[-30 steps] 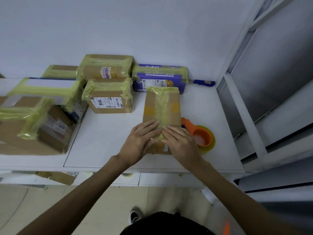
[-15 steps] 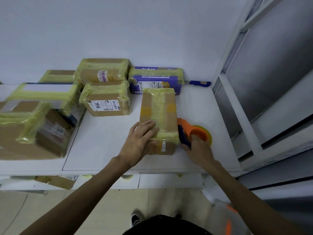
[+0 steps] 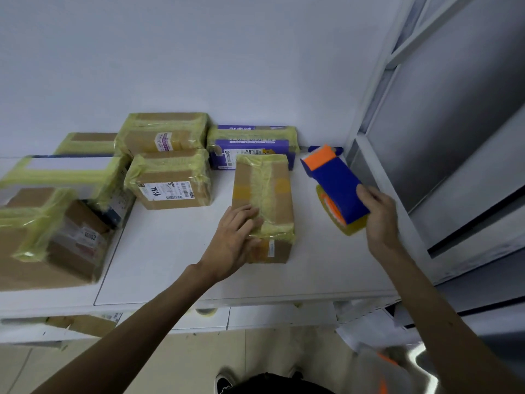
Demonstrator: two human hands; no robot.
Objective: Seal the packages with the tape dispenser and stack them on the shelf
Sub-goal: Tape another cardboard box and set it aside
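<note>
Sealing looks to be the step in hand: the left hand (image 3: 235, 237) lies flat, fingers straight, on the near end of the brown package (image 3: 267, 194) at mid-shelf (image 3: 170, 265). The right hand (image 3: 379, 214) — fingers curled — grips the tape dispenser (image 3: 336, 189) to the package's right; next it probably needs lowering onto the box.

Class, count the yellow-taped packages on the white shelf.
7: near package under left hand; purple package behind; labelled package, rear package centre; corner package, white package, big package left. More may be hidden.
</note>
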